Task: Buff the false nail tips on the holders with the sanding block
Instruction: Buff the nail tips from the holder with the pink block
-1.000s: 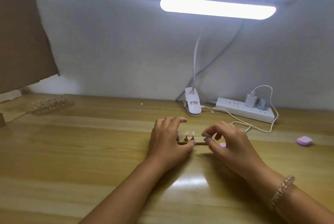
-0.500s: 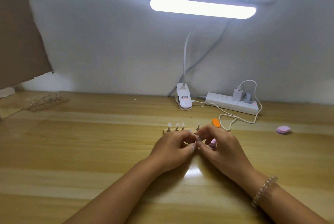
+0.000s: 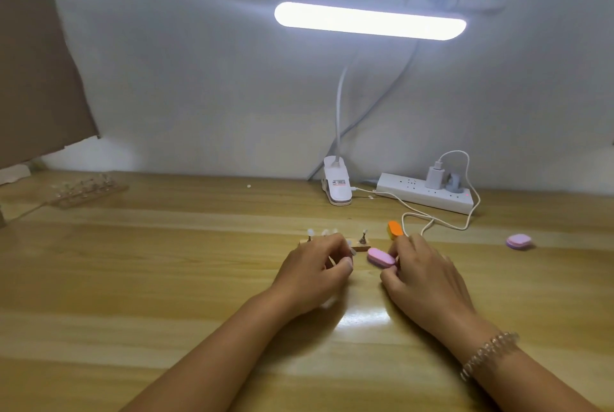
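Holding a pale pink oval sanding block (image 3: 380, 258) by its right end, the person's right hand (image 3: 422, 278) has its thumb and fingers (image 3: 393, 273) curled and pinched on it. The block is tilted, its free end pointing left toward the other hand, just above the glossy wooden tabletop (image 3: 166, 278). It looks soft and thick, with rounded ends and a paler band along its edge.

Just left of it, the left hand (image 3: 312, 272) lies over a short wooden holder strip (image 3: 361, 248). Its fingers are curled, thumb and forefinger closed on a small peg (image 3: 350, 249) that carries a whitish tip. The blur there keeps me from telling more about the grip. Small translucent false nail tips (image 3: 310, 232) stand upright on pegs along the strip, some behind the left knuckles and one at the strip's right end.

An orange sanding block (image 3: 394, 229) stands just behind the right hand's fingers. A second pink block (image 3: 518, 241) lies well off to the right. A beaded bracelet (image 3: 488, 353) circles the right wrist.

Against the wall, a white clip lamp (image 3: 337, 185) rises on a bendy neck to a glowing bar. A white power strip (image 3: 428, 194) with a charger plugged in sits beside it. A clear holder rack (image 3: 86, 190) rests at far left, near a sheet of brown cardboard (image 3: 36, 79).
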